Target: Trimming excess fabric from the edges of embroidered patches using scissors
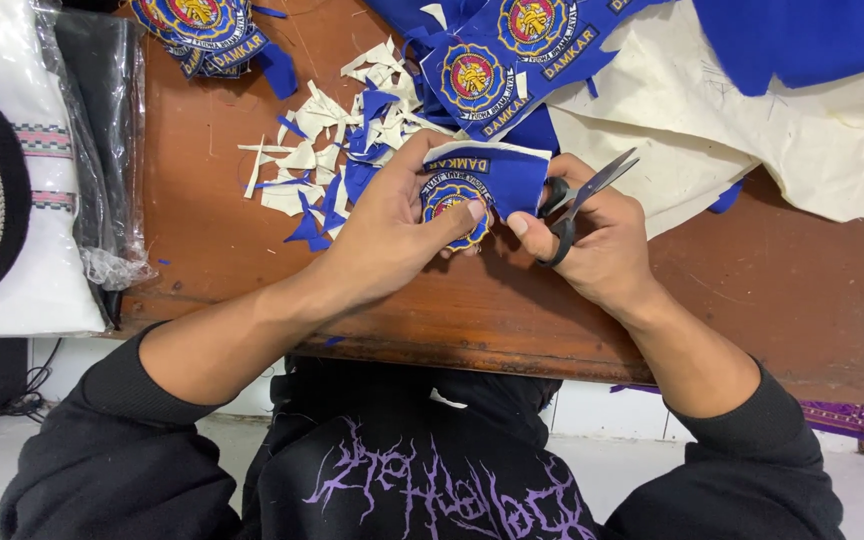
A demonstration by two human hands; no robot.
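Your left hand pinches the blue patch while your right hand clenches the scissors at its 3 o'clock edge, mid-trim; turn the patch gradually.

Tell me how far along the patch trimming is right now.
Done: a stack of trimmed patches lies top left, beside a pile of offcuts. In hand: the left hand holds one blue patch while the right hand works the scissors. Left: uncut patches on the blue fabric above.
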